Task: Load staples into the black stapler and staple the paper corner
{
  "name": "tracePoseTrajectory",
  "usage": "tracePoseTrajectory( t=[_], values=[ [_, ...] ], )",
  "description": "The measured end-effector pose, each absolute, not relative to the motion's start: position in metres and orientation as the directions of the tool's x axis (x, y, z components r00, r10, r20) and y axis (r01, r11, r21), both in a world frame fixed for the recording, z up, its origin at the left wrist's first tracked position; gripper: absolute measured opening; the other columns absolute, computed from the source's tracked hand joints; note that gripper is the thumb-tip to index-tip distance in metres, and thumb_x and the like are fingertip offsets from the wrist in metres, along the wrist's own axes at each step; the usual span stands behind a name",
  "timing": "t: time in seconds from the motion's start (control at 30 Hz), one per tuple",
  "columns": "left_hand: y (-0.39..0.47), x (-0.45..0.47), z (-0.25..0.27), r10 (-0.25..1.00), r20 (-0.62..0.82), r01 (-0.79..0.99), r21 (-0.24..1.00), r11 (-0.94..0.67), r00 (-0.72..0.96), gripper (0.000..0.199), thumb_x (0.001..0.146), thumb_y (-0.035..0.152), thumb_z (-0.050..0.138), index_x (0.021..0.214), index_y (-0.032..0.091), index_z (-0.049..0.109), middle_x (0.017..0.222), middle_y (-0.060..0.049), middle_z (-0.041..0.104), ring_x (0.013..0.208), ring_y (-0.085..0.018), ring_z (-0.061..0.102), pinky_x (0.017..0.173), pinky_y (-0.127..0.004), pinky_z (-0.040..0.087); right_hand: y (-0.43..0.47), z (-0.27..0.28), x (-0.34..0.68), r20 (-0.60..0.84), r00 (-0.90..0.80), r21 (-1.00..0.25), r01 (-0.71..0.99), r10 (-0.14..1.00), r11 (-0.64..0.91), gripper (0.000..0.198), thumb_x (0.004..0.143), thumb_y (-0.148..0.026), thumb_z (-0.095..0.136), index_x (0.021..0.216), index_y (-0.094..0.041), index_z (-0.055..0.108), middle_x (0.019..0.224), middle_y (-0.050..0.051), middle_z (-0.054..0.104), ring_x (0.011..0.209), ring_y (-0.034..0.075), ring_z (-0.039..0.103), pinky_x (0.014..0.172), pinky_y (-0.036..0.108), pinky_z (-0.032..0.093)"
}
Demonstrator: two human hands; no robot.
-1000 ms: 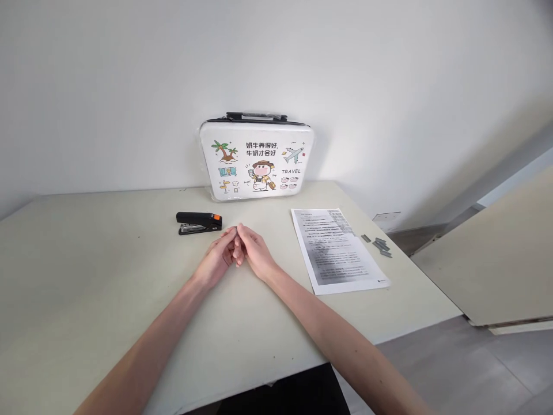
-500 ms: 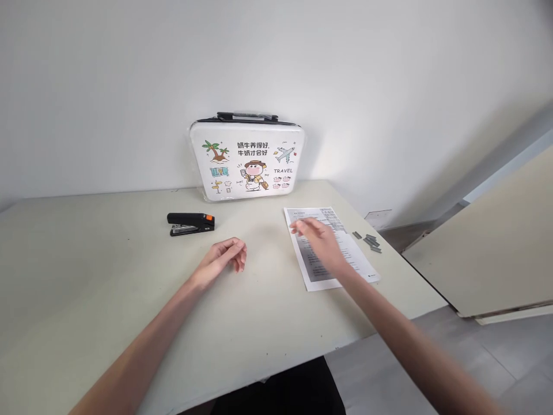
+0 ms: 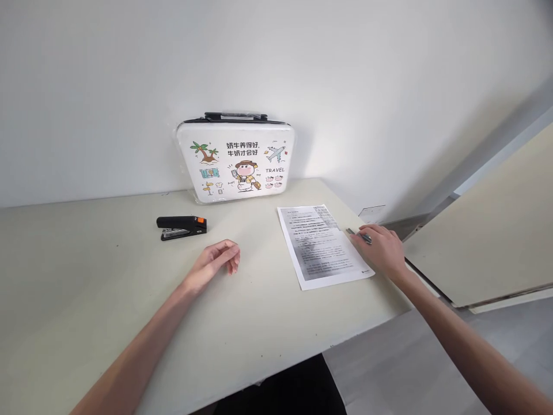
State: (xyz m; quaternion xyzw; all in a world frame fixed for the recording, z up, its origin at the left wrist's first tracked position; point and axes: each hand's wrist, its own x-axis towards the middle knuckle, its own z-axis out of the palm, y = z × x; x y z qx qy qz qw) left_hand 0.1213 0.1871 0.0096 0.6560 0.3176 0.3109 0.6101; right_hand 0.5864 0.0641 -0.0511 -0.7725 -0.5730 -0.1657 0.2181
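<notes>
Bent loosely, the fingers of my left hand (image 3: 216, 262) meet its thumb, with nothing seen in them; this hand is on the table right of the stapler. The black stapler (image 3: 181, 227) has an orange part at its right end. My right hand (image 3: 382, 249) reaches over several grey staple strips (image 3: 365, 237) near the table's right edge. Its thumb and index finger are apart around the strips, and its other fingers are partly hidden. The hand covers some of the strips. A printed sheet of paper (image 3: 326, 248) lies flat between the hands, just left of my right hand.
A white case (image 3: 237, 193) with cartoon prints and a black handle stands upright against the wall. The pale table (image 3: 242, 328) ends at the right, where a light panel (image 3: 488, 242) stands beyond it. A dark shape (image 3: 280, 386) shows below the front edge.
My right hand has moved right, from above the paper to the staple strips. My left hand stays in nearly the same pose. The view has shifted slightly.
</notes>
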Motion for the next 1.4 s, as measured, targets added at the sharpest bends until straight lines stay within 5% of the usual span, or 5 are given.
tracePoseTrajectory(
  t=[0.27, 0.6, 0.93, 1.17, 1.4],
  values=[
    [0.185, 0.123, 0.013, 0.795, 0.014, 0.054, 0.997, -0.059, 0.607, 0.038, 0.092, 0.053, 0.075, 0.077, 0.018, 0.068, 0.072, -0.004, 0.063, 0.064, -0.016, 0.059, 0.061, -0.025, 0.051, 0.054, -0.053, 0.582, 0.532, 0.332, -0.137, 0.941, 0.779, -0.308, 0.040, 0.098, -0.054, 0.052, 0.100, -0.021, 0.075, 0.115, 0.015, 0.077, 0.106, 0.034, 0.068, 0.092, 0.050, 0.046],
    [0.186, 0.124, 0.014, 0.785, 0.009, 0.102, 0.991, -0.092, 0.619, 0.037, 0.094, 0.052, 0.072, 0.077, 0.020, 0.067, 0.073, -0.003, 0.064, 0.063, -0.015, 0.060, 0.062, -0.026, 0.051, 0.023, -0.035, 0.498, 0.459, 0.240, -0.520, 0.853, 0.855, 0.040, 0.029, 0.103, -0.050, 0.055, 0.117, -0.030, 0.069, 0.128, 0.008, 0.074, 0.119, 0.030, 0.069, 0.097, 0.045, 0.057],
    [0.189, 0.125, 0.008, 0.785, -0.011, 0.169, 0.978, -0.120, 0.619, 0.037, 0.093, 0.055, 0.070, 0.079, 0.021, 0.067, 0.073, -0.003, 0.065, 0.063, -0.017, 0.061, 0.061, -0.028, 0.051, 0.012, -0.044, 0.476, 0.288, 0.305, -0.620, 0.782, 0.908, -0.066, 0.047, 0.102, -0.053, 0.055, 0.147, -0.038, 0.059, 0.164, 0.004, 0.049, 0.144, 0.035, 0.055, 0.084, 0.048, 0.065],
    [0.184, 0.130, 0.007, 0.796, -0.061, 0.300, 0.941, -0.155, 0.602, 0.039, 0.096, 0.058, 0.064, 0.082, 0.022, 0.064, 0.075, -0.001, 0.065, 0.065, -0.016, 0.059, 0.063, -0.027, 0.050, 0.015, -0.047, 0.475, 0.268, 0.338, -0.610, 0.784, 0.902, -0.112, 0.053, 0.104, -0.056, 0.053, 0.153, -0.035, 0.054, 0.167, 0.005, 0.045, 0.156, 0.033, 0.040, 0.109, 0.057, 0.055],
    [0.176, 0.138, 0.003, 0.810, -0.048, 0.417, 0.874, -0.248, 0.584, 0.037, 0.098, 0.056, 0.057, 0.085, 0.022, 0.063, 0.072, 0.002, 0.061, 0.064, -0.014, 0.053, 0.060, -0.026, 0.042, 0.015, -0.047, 0.473, 0.246, 0.386, -0.595, 0.784, 0.889, -0.176, 0.055, 0.104, -0.058, 0.050, 0.152, -0.031, 0.056, 0.168, 0.005, 0.044, 0.155, 0.033, 0.042, 0.112, 0.054, 0.054]
  ],
)
